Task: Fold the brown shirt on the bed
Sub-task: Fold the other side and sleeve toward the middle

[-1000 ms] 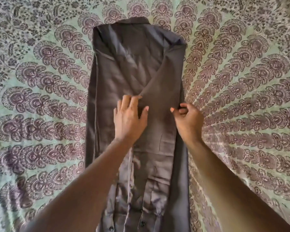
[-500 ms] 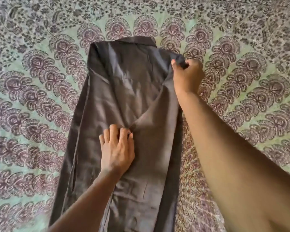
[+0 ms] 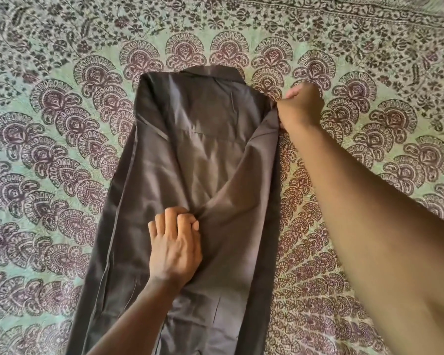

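The brown shirt (image 3: 190, 162) lies lengthwise on the bed, collar at the far end, with both sides folded inward into a long narrow strip. My left hand (image 3: 176, 248) rests on the middle of the shirt, fingers curled and pinching the edge of the folded-over right panel. My right hand (image 3: 301, 106) is closed on the shirt's far right shoulder corner, next to the collar. The lower end of the shirt runs out of view at the bottom.
A green bedsheet (image 3: 62, 124) with a maroon and dark floral mandala print covers the whole bed around the shirt. Its darker border band (image 3: 344, 11) runs along the far edge.
My right hand went from the shirt's right edge at mid-length up to the far shoulder corner and gripped it. My left hand's flat fingers curled and pinched the fold. The view shifted forward.
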Demonstrator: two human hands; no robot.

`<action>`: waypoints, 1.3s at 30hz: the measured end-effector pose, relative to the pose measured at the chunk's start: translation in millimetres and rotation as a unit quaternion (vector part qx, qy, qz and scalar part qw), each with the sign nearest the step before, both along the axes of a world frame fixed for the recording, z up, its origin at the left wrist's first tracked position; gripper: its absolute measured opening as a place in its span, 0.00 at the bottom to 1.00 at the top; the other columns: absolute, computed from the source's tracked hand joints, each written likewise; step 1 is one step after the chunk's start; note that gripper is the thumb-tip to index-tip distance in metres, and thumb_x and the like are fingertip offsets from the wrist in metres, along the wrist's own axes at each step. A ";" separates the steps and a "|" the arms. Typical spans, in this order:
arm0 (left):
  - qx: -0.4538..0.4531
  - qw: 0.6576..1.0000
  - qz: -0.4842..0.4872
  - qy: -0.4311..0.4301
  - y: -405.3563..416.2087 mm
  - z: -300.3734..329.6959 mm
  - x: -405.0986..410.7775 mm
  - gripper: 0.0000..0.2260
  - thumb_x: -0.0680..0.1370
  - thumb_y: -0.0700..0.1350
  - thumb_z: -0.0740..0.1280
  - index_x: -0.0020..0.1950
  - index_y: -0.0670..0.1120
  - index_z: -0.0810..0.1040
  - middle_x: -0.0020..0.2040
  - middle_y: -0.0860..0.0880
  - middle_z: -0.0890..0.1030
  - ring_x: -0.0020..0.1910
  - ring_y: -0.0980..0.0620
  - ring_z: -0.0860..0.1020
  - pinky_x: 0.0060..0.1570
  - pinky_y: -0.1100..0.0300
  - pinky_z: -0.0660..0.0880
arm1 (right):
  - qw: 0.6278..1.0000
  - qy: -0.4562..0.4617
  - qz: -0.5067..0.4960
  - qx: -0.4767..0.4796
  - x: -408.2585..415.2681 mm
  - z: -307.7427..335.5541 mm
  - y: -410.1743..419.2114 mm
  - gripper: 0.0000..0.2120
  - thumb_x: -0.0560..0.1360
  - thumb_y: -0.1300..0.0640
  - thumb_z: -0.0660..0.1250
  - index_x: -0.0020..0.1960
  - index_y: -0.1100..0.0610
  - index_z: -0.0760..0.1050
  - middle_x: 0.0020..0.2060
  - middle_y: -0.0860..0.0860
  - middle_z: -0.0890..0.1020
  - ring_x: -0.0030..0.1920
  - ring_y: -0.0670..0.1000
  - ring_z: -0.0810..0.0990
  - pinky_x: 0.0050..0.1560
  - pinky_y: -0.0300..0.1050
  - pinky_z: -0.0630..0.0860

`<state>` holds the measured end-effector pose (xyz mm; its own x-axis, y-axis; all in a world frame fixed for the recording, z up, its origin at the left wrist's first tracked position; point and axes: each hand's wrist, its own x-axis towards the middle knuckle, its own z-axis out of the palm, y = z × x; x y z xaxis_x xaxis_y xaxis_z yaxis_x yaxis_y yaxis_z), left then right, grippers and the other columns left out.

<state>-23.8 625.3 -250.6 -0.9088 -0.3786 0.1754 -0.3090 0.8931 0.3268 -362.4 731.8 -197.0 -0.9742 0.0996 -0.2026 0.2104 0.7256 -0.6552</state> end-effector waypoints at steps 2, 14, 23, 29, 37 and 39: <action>0.022 1.000 -0.002 0.018 -0.4 -0.5 1.3 0.07 0.82 0.45 0.58 0.49 0.43 0.73 0.56 0.44 0.70 0.45 0.42 0.68 0.47 0.45 0.63 | 0.998 0.026 -0.019 -0.049 -0.3 -0.5 1.9 0.08 0.74 0.66 0.71 0.50 0.57 0.80 0.46 0.51 0.81 0.48 0.51 0.84 0.50 0.46 0.84; 0.094 0.994 0.013 0.061 -0.1 -2.6 3.4 0.03 0.83 0.41 0.57 0.50 0.45 0.68 0.54 0.42 0.74 0.45 0.42 0.68 0.49 0.45 0.65 | 0.981 -0.046 0.012 -0.186 7.6 -1.4 17.8 0.20 0.69 0.70 0.79 0.58 0.55 0.82 0.47 0.54 0.86 0.45 0.48 0.87 0.41 0.43 0.85; 0.093 0.994 0.021 0.061 1.0 -0.5 2.9 0.04 0.82 0.41 0.58 0.49 0.43 0.69 0.52 0.42 0.75 0.45 0.42 0.68 0.50 0.45 0.66 | 0.988 -0.040 0.131 -0.073 10.1 0.0 26.5 0.27 0.71 0.71 0.76 0.67 0.55 0.80 0.57 0.54 0.85 0.56 0.52 0.85 0.54 0.46 0.85; 0.161 0.985 0.010 0.060 -3.4 13.4 5.1 0.03 0.82 0.44 0.59 0.49 0.47 0.70 0.48 0.47 0.74 0.46 0.48 0.69 0.48 0.49 0.68 | 0.983 0.011 0.183 -0.017 9.1 -2.4 27.2 0.17 0.74 0.66 0.76 0.61 0.57 0.81 0.59 0.56 0.84 0.52 0.50 0.81 0.46 0.37 0.82; 0.172 0.981 0.091 -0.001 3.0 41.4 -19.1 0.06 0.77 0.46 0.64 0.51 0.45 0.76 0.47 0.50 0.77 0.48 0.45 0.74 0.48 0.45 0.75 | 0.941 0.063 0.326 0.058 4.7 -11.1 31.9 0.13 0.76 0.68 0.69 0.54 0.51 0.82 0.55 0.57 0.78 0.56 0.57 0.78 0.53 0.51 0.81; 0.177 0.981 0.074 -0.016 7.0 45.4 -38.2 0.11 0.78 0.49 0.64 0.57 0.46 0.77 0.52 0.49 0.79 0.53 0.44 0.76 0.52 0.43 0.76 | 0.934 0.036 0.340 0.102 -1.2 -5.0 28.6 0.10 0.79 0.66 0.68 0.57 0.57 0.82 0.57 0.58 0.75 0.54 0.56 0.77 0.50 0.48 0.77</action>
